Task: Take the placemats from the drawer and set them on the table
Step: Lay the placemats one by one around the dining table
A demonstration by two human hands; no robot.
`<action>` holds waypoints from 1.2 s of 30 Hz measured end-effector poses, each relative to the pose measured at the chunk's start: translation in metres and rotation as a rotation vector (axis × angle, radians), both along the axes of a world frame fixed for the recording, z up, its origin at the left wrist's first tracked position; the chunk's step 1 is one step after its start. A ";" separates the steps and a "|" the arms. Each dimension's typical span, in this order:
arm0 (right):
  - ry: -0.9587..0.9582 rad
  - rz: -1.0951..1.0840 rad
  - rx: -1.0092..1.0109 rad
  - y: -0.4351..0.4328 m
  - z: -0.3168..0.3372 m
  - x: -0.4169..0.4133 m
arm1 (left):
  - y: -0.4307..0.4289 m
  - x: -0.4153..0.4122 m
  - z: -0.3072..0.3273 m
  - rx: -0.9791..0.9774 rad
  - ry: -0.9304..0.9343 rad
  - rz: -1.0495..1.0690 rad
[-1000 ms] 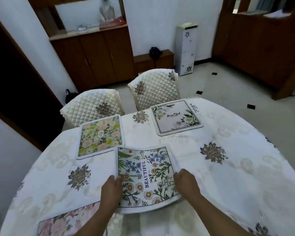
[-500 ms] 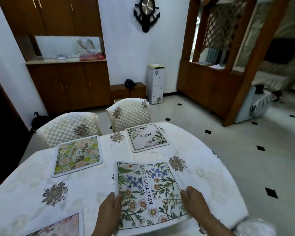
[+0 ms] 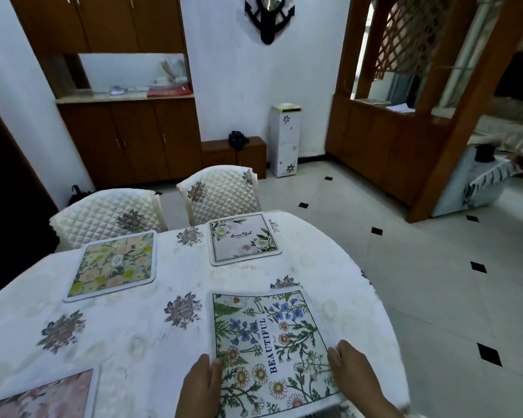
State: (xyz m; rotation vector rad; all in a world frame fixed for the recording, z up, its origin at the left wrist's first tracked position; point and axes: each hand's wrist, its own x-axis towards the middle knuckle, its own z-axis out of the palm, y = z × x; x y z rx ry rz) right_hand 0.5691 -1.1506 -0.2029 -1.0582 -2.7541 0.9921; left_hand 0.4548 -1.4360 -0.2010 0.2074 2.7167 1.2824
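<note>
Your left hand (image 3: 198, 387) pressed on the left edge of the daisy placemat (image 3: 269, 351), and your right hand (image 3: 352, 372) held its right edge; each grip was closed on that mat, fingers flat on top. The mat lay on the table (image 3: 133, 327) at the 6 o'clock side, close to you, its "BEAUTIFUL" lettering running along its length. At 11 o'clock sat the yellow-green placemat (image 3: 114, 263), flat and well apart from the one you held. At 12 o'clock lay the white-flower placemat (image 3: 243, 238), just before a quilted chair (image 3: 221, 194). At 8 o'clock the pink placemat (image 3: 43, 396) was cut off by the frame edge.
</note>
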 end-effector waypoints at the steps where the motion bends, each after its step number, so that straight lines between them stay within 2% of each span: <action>1: -0.006 0.017 -0.021 0.016 -0.011 0.001 | 0.014 0.006 -0.009 -0.024 -0.013 0.019; 6: -0.080 0.172 -0.073 0.056 -0.055 0.004 | 0.047 0.031 -0.050 -0.131 -0.081 0.104; 11: -0.175 0.320 -0.124 0.066 -0.083 0.009 | 0.049 0.053 -0.074 -0.225 -0.083 0.068; 18: -0.274 0.346 -0.137 0.065 -0.096 0.019 | 0.038 0.065 -0.091 -0.336 -0.003 0.102; 22: -0.313 0.354 -0.036 0.063 -0.099 0.021 | 0.031 0.066 -0.105 -0.476 -0.022 0.055; 25: -0.243 0.384 0.092 0.056 -0.097 0.021 | 0.030 0.070 -0.109 -0.594 -0.029 0.047; 28: -0.129 0.555 0.276 0.049 -0.098 0.019 | 0.032 0.072 -0.114 -0.582 -0.037 0.012; 31: -0.069 0.752 0.354 0.035 -0.106 0.021 | 0.038 0.077 -0.125 -0.544 -0.062 -0.070; 34: -0.065 0.903 0.460 0.022 -0.116 0.024 | 0.044 0.083 -0.135 -0.567 -0.024 -0.221; 36: -0.088 0.979 0.446 0.019 -0.124 0.024 | 0.046 0.083 -0.141 -0.582 -0.012 -0.254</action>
